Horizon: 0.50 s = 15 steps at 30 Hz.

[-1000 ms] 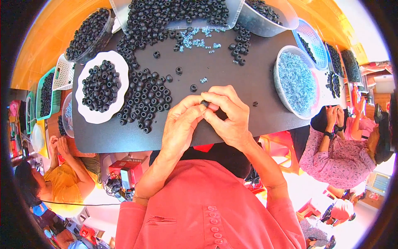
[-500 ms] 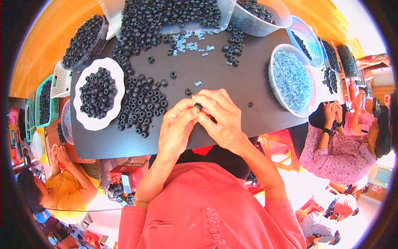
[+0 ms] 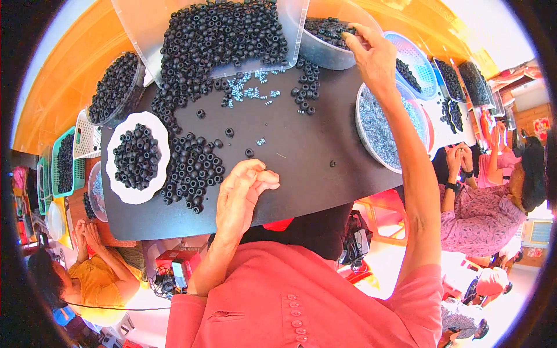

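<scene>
My right hand [image 3: 374, 58] is stretched out to the back right, over the rim of a translucent tub [image 3: 325, 57] of small dark pieces. Its thumb and forefinger are apart, with dark pieces showing between and behind them. Near the front edge of the dark table [image 3: 301, 156], my left hand [image 3: 241, 194] hovers with its fingers curled in; whatever they hold, if anything, is hidden. A loose black bead [image 3: 249, 152] lies just beyond it. To its left are a heap of black beads [image 3: 194, 168] and a white scalloped plate [image 3: 134, 196] piled with more.
A large clear bin [image 3: 136, 35] spills black beads and small clear pieces [image 3: 249, 90] onto the table. At the right stands a bowl of bluish clear pieces [image 3: 380, 127], below my right forearm. Another bead bowl [image 3: 116, 87] is at the back left. People sit on both sides.
My hands were together around a small black bead. The right has since gone far forward and right to the tub; the left stays near the table edge, slightly lower. The view has shifted slightly.
</scene>
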Motion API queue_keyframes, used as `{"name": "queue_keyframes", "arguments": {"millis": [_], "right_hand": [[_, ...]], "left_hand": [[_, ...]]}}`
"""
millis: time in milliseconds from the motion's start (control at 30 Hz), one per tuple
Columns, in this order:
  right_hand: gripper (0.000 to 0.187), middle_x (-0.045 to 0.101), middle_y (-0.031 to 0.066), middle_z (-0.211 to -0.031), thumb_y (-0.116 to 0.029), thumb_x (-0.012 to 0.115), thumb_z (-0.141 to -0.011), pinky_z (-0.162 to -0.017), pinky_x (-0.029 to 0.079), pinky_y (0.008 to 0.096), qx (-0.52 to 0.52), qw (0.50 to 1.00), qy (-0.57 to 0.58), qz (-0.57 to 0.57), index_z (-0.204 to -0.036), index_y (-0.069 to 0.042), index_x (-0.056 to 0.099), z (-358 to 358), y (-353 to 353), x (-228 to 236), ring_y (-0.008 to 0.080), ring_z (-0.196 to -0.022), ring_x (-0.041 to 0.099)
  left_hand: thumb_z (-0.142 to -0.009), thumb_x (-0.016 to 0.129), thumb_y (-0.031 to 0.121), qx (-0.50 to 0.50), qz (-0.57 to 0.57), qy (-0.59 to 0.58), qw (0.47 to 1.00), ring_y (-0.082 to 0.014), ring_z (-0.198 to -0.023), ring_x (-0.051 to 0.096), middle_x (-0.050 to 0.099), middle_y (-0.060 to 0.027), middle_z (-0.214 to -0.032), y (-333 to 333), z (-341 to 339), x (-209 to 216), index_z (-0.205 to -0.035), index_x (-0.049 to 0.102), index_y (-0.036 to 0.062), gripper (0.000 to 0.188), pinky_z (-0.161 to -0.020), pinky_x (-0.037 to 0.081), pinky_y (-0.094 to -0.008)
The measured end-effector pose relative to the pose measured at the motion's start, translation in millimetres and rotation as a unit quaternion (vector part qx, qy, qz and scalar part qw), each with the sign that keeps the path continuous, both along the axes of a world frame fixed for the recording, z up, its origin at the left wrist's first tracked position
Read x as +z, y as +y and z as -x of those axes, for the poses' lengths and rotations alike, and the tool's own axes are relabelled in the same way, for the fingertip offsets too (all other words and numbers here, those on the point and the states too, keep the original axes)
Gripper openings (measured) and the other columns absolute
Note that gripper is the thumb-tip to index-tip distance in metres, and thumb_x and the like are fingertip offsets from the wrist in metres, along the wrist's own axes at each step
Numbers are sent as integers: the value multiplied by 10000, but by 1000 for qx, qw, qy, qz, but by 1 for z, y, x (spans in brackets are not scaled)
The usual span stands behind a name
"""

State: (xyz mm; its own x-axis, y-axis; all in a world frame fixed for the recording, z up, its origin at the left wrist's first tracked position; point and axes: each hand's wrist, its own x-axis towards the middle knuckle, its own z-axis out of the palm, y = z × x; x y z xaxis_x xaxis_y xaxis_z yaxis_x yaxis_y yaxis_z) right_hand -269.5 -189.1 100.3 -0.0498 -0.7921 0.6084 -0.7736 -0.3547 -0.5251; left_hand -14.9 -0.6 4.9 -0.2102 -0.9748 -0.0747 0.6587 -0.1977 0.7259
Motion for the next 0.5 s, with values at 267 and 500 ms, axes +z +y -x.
{"name": "queue_keyframes", "arguments": {"millis": [267,500], "right_hand": [[136,640,148,-839,-62,666,-764,-654,514,378,157,987,26,-30,-891,-31,632,-30,52,-51,285,-708,636],[185,584,140,-843,-21,625,-750,-643,510,398,94,985,78,-122,-930,-54,601,-33,82,-79,309,-701,627]], "left_hand": [[-986,457,156,-1,-8,0,1000,-243,-932,622,662,-149,-890,0,-2,-1,-1099,543,-16,223,-869,478,-373],[-984,469,144,-14,-5,2,1000,-226,-937,620,660,-134,-895,-2,0,0,-1089,547,-13,204,-871,478,-355]]}}
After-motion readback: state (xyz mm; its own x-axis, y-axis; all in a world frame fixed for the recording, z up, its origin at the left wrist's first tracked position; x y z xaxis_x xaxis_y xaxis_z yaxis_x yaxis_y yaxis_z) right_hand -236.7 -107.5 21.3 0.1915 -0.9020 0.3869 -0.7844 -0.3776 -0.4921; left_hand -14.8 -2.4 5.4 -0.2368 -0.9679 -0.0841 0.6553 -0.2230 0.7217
